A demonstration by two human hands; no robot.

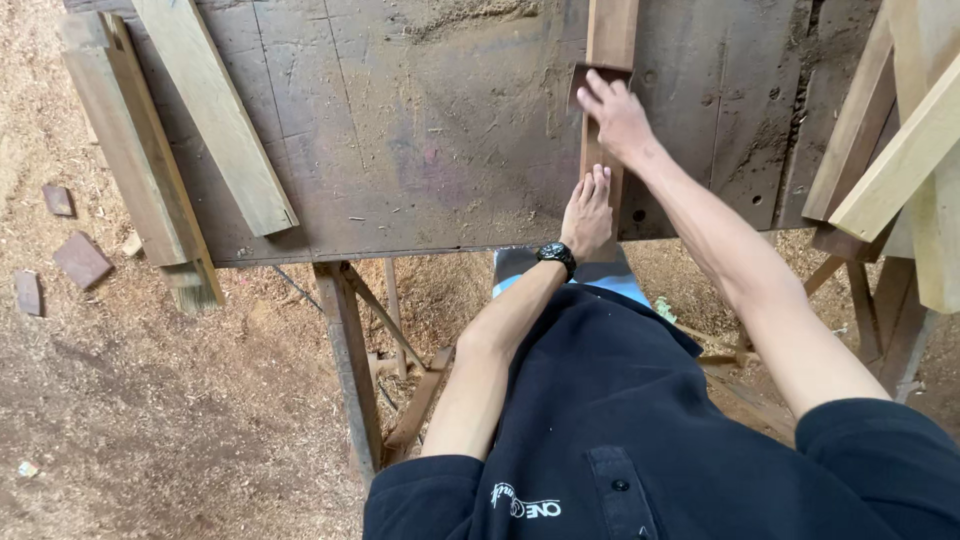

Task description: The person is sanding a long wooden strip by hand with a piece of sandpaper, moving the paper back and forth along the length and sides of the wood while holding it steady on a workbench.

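A narrow brown wooden strip [611,35] lies lengthwise on the worn workbench [420,130], running from the far edge toward me. My right hand [617,117] rests on top of the strip's middle, fingers spread and pressing down. My left hand [588,215], with a black wristwatch, presses flat on the strip's near end close to the bench's front edge, fingers together. Neither hand wraps around the wood. The stretch of strip under both hands is hidden.
Two long pale planks [210,110] and a thicker beam [135,160] lie on the bench's left side. More planks [900,160] lean at the right. Wooden bench legs [350,360] stand below. Sawdust covers the ground, with small wood blocks [80,258] at the left.
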